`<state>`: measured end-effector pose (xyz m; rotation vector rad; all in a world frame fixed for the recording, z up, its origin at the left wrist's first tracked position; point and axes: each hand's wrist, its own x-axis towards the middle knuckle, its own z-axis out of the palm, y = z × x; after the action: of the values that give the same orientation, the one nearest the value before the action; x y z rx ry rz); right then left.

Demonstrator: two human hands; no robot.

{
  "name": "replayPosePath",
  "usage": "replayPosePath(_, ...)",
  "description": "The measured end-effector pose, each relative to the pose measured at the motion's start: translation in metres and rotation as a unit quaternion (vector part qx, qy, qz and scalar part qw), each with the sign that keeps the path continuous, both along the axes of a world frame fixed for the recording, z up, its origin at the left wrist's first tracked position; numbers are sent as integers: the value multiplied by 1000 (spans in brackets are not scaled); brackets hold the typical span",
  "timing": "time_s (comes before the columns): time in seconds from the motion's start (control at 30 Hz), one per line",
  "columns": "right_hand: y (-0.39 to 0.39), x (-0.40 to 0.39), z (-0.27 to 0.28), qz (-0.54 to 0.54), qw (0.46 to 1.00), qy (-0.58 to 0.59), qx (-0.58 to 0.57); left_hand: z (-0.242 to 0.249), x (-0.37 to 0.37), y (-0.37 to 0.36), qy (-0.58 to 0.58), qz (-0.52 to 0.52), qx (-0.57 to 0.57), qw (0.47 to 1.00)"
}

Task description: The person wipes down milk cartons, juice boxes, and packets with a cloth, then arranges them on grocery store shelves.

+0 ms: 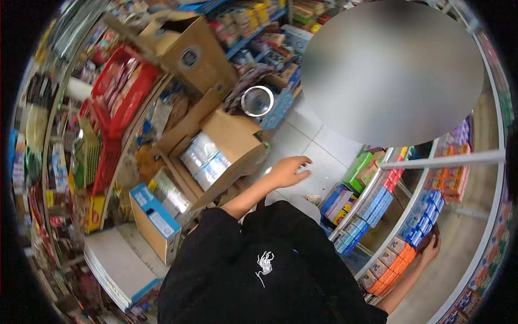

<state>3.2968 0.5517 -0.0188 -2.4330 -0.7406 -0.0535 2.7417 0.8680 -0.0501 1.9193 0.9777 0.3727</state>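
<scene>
My left hand (291, 171) hangs over the tiled floor in front of my body, fingers apart and slightly curled, with nothing in it. On the right, my right hand (430, 248) reaches into the glass-sided shelf, beside blue small packs (426, 220) and orange-and-white packs (389, 265) stacked in rows. Its fingers are partly hidden near a dark patch by the packs, so I cannot make out whether it grips anything. Light blue packs (373, 208) line the shelf tier to the left of it.
An opened cardboard box (232, 135) with plastic-wrapped packs stands left, near a blue-and-brown box (154, 221). Beyond are a red basket (121, 92), a tall carton (197, 54) and a round clear container (257, 101). White floor tiles (291, 135) run between. A large area upper right is blurred.
</scene>
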Motion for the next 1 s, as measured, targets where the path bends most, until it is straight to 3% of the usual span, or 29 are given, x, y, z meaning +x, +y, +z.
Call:
replayPosePath(0.1, 67, -88, 45, -47, 985, -61, 152, -19, -88, -11, -1, 160, 6, 987)
replayPosePath(0.2, 104, -146, 37, 97, 946, -290, 105, -31, -150, -35, 5, 295, -46, 954)
replayPosePath(0.27, 137, -224, 35, 159, 961, -165, 154, -32, -174, -51, 9, 307, -52, 950)
replayPosePath(0.33, 150, -260, 2, 208, 961, -128, 128, -36, -192, -73, 21, 299, -46, 953)
replayPosePath(0.43, 166, -320, -35, 286, 952, 59, 92, -32, -210, -105, 47, 270, -11, 962)
replayPosePath(0.53, 169, -381, -74, 303, 922, 238, 42, -12, -224, -142, 39, 313, -47, 948)
replayPosePath(0.6, 164, -428, -81, 337, 851, 403, -20, -22, -233, -177, 56, 368, -37, 927)
replayPosePath(0.67, 153, -466, -96, 357, 793, 485, -92, -24, -241, -222, 46, 434, -33, 899)
replayPosePath(0.73, 145, -494, -105, 406, 698, 563, -176, -23, -251, -277, 46, 500, -84, 861)
replayPosePath(0.83, 140, -522, -125, 471, 630, 559, -262, -19, -262, -358, 53, 602, -105, 790)
replayPosePath(1.0, 157, -557, -111, 479, 612, 579, -247, -23, -263, -454, 51, 720, -131, 680)
